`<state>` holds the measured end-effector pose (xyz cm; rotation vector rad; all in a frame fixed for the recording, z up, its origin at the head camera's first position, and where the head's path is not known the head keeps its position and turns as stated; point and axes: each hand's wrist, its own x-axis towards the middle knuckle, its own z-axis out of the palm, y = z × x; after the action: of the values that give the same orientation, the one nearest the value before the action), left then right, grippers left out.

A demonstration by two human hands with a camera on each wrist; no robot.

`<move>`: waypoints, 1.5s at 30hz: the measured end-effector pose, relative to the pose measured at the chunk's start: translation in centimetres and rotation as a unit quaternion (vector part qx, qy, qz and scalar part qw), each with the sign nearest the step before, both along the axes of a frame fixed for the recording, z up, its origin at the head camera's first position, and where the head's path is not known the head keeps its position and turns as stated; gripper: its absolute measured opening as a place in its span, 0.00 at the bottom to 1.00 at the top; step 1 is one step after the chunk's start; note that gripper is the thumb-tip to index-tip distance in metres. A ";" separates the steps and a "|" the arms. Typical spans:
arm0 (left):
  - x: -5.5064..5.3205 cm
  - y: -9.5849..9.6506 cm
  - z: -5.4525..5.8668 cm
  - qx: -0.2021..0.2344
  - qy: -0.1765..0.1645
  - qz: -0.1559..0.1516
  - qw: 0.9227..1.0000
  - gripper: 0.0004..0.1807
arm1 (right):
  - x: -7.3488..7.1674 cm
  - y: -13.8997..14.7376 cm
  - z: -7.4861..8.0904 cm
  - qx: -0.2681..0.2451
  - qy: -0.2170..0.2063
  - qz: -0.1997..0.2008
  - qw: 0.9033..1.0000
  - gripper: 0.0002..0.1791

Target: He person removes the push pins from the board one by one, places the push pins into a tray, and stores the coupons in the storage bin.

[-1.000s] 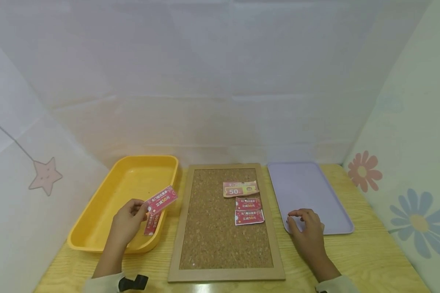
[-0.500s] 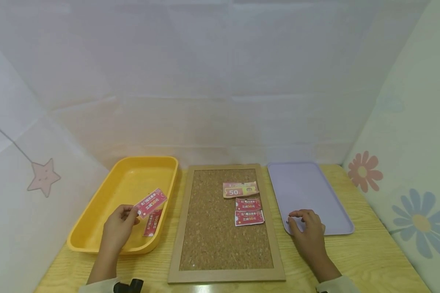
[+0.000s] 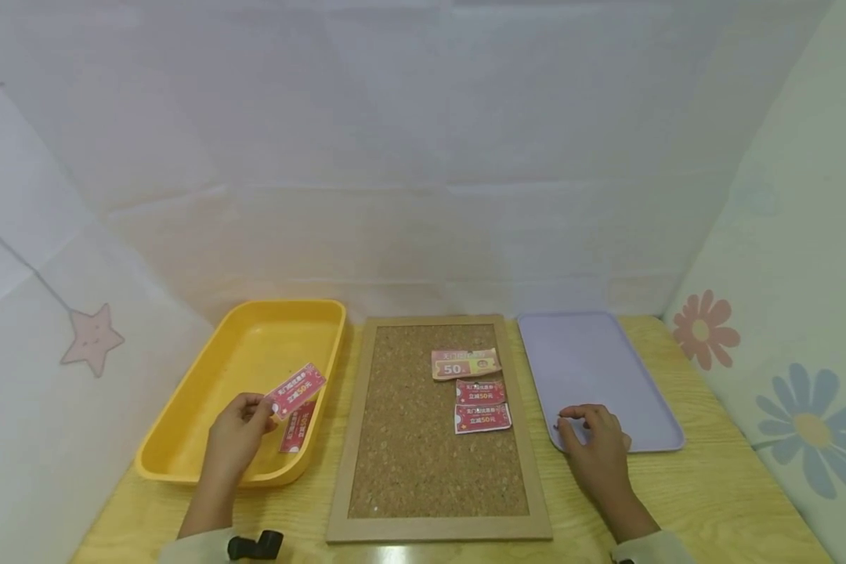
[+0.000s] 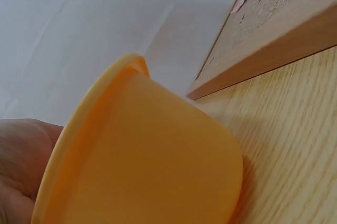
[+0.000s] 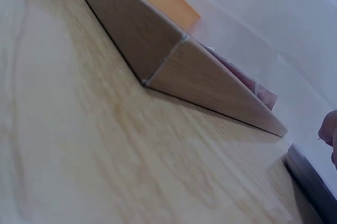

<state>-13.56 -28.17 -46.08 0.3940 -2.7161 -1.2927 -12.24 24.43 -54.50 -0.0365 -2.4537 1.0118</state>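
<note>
Over the yellow tray (image 3: 183, 392), my left hand (image 3: 234, 439) pinches a red paper coupon (image 3: 298, 389) by its lower left end. A second red coupon (image 3: 297, 427) lies in that tray below it. My right hand (image 3: 598, 448) is over the near left corner of the lilac tray (image 3: 592, 360), thumb and index finger brought together. A thin pin (image 5: 319, 139) seems to poke out from its fingertips in the right wrist view; most of it is hidden. On the corkboard (image 3: 430, 470), two small red coupons (image 3: 481, 392) sit below a wider pink-and-yellow coupon (image 3: 465, 363).
The framed corkboard stands between both trays on the wooden table (image 3: 719, 501). Its wooden frame (image 5: 210, 87) rises above the tabletop in the right wrist view. White sheeting (image 3: 423, 157) backs the table, and flower-printed sheeting (image 3: 782, 313) borders its right side.
My left hand has drawn the coupon a little down and to the left, further over the yellow tray. My right hand keeps nearly the same place and pose.
</note>
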 end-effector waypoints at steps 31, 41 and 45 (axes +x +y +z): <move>-0.4 0.0 0.0 -0.008 -0.023 -0.012 1.000 0.25 | -0.4 0.0 -0.4 0.017 -0.019 -0.006 1.000 0.03; 0.0 0.0 -0.2 -0.016 -0.027 -0.014 0.999 0.24 | -0.1 -0.1 -0.3 0.023 -0.043 -0.002 0.999 0.04; 0.1 0.0 -0.2 -0.019 -0.024 -0.017 0.999 0.25 | 0.1 -0.2 -0.2 0.025 -0.042 -0.003 0.999 0.03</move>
<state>-13.42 -28.18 -46.25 0.3801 -2.7944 -1.2541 -12.18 24.25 -54.65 -0.0704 -2.5527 0.9649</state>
